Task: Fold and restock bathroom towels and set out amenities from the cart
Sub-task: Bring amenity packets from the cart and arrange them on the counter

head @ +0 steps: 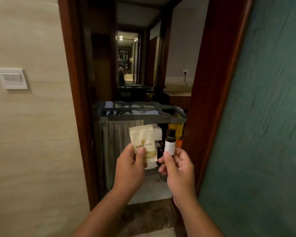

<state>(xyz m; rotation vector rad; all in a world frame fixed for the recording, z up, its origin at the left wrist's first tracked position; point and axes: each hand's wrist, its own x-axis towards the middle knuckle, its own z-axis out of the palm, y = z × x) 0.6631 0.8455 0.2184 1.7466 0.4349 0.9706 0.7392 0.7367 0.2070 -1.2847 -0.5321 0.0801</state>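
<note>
Amenity sachet point(142, 139) and small dark bottle point(170, 144) were both held up side by side in the doorway, in front of the cart point(140, 117). The left hand point(130, 164) pinched the sachet's lower edge, thumb flat across the front and fingers behind. The right hand point(178, 166) pinched the bottle at its base between thumb and fingertips, the other fingers loosely curled.

The sachet looked light and floppy, likely to crumple, so a grip on a flat edge suits it. The bottle seemed rigid and smooth, perhaps slippery, and safer held round the body than by its base. Its cap was hard to make out in the dim light.

The cart filled the gap between the dark wooden door frame point(210, 82) and the left wall. It had a grey curtain point(116, 139) at the front and folded white towels point(156, 132) on a shelf. A green panel point(263, 117) stood close on the right, and a light switch point(13, 78) was on the left wall.
</note>
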